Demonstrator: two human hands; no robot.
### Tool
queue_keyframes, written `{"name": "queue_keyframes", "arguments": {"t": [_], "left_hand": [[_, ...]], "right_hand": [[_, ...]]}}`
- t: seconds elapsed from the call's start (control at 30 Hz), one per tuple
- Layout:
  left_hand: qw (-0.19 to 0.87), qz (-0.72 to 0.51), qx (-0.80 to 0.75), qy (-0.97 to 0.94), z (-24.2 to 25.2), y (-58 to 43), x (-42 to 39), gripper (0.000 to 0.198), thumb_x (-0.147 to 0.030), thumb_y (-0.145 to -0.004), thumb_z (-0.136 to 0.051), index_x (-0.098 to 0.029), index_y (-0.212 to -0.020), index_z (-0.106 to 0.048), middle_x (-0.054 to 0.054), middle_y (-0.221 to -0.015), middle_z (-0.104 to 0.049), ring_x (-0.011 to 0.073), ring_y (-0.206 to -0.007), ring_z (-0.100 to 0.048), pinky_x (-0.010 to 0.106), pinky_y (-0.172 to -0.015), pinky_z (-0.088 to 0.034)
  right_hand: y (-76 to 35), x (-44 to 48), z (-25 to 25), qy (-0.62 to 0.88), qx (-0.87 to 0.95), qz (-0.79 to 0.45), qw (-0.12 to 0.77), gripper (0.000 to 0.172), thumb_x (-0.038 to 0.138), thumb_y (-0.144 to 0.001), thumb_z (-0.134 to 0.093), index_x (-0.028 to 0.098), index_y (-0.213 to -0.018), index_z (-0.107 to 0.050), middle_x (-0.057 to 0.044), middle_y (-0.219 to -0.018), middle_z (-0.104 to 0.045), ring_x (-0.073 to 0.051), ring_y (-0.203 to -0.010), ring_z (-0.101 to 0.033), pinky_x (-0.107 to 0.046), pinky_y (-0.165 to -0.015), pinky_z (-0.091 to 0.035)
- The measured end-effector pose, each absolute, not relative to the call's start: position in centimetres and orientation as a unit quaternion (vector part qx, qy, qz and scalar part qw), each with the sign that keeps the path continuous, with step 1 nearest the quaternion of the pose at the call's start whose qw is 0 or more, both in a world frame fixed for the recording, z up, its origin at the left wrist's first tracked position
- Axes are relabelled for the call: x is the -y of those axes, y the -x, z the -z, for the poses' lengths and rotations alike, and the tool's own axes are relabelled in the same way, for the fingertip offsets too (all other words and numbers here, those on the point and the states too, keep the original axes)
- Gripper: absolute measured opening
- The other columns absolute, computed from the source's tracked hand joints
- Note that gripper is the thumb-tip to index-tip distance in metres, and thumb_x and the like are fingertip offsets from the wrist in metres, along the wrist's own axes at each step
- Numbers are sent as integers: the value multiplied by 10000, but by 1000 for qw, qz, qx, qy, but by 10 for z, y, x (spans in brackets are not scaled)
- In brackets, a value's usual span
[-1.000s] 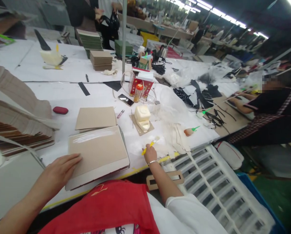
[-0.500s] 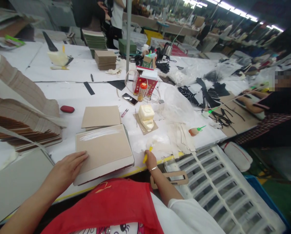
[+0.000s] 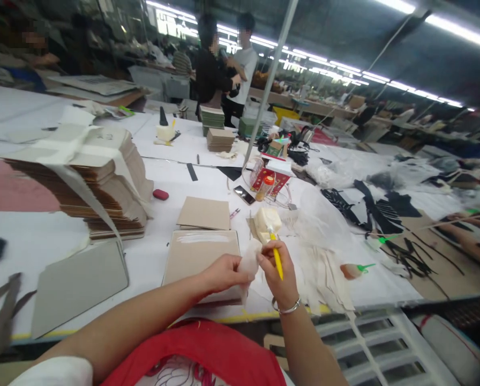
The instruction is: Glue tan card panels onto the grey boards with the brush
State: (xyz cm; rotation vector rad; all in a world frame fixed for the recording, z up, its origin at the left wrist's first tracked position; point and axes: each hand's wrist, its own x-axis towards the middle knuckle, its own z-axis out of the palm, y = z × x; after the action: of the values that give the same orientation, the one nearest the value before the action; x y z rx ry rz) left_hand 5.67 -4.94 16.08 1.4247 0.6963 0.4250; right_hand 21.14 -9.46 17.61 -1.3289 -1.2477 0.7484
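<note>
My left hand (image 3: 224,276) pinches a thin, pale, translucent piece (image 3: 248,265) of cloth or paper above the right edge of a beige board (image 3: 200,257). A white smear runs along the board's far end. My right hand (image 3: 280,268) is closed around a yellow-handled brush (image 3: 279,262), and its thumb and finger meet the pale piece's right edge. Just beyond the brush tip stands a cream-coloured, coated pot (image 3: 269,217). Another plain board (image 3: 205,212) lies behind the smeared one.
A strapped stack of boards (image 3: 115,161) rises on the left, beside a grey panel (image 3: 83,284). A phone (image 3: 245,194), a red box (image 3: 278,179) and a jar (image 3: 265,187) stand behind. Cloth strips (image 3: 324,273) and a green-tipped bottle (image 3: 352,271) lie right.
My left hand has left the board and now grips the pale piece. My right hand has come up from the table edge with the brush to meet it. The view has tilted up and turned left.
</note>
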Motion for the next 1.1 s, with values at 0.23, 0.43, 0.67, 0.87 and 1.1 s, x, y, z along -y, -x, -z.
{"name": "queue_keyframes", "arguments": {"t": [0.23,0.43,0.67,0.87,1.1], "left_hand": [[699,-154,-362,-597,-152,-24,43,224,-329,-610,-607,-114,-669,-613,-37,-543,-507,96,-522,-436,201,-499,-330],[720,-149,-429,-525,-144,41,30,290,-368,-591,-645,-132,-757,-622,-25,-583,-554,94,-520,-477,195,-485,-363],[600,-286,-585,-465,-120,85,-6,306,-414,-602,-628,-137,-702,-547,-28,-543,-502,81,-456,-462,198,-421,-356],[369,-288,-672,-574,-102,86,-29,306,-405,-645,-563,-162,-502,-446,-51,-446,-402,84,-457,-387,217,-452,-272],[354,-286,-670,-587,-95,87,-31,267,-396,-658,-537,-160,-535,-509,-32,-523,-509,109,-538,-451,227,-536,-311]], "right_hand": [[-195,73,-175,625,605,-230,436,279,360,-714,-595,206,-895,-448,12,-742,-509,-119,-629,-482,-254,-599,-422],[-195,48,-147,657,600,-113,442,240,415,-771,-513,195,-852,-464,0,-748,-505,-132,-676,-495,-260,-644,-417],[-175,18,-110,662,640,-71,383,228,410,-809,-455,187,-849,-478,2,-719,-516,-127,-634,-485,-244,-610,-375],[-166,1,-98,672,675,-35,303,209,370,-820,-424,178,-857,-498,-17,-684,-539,-150,-614,-494,-256,-572,-347],[-171,-1,-93,687,674,-22,269,215,333,-814,-407,171,-918,-502,-39,-731,-568,-170,-663,-523,-271,-600,-367]]}}
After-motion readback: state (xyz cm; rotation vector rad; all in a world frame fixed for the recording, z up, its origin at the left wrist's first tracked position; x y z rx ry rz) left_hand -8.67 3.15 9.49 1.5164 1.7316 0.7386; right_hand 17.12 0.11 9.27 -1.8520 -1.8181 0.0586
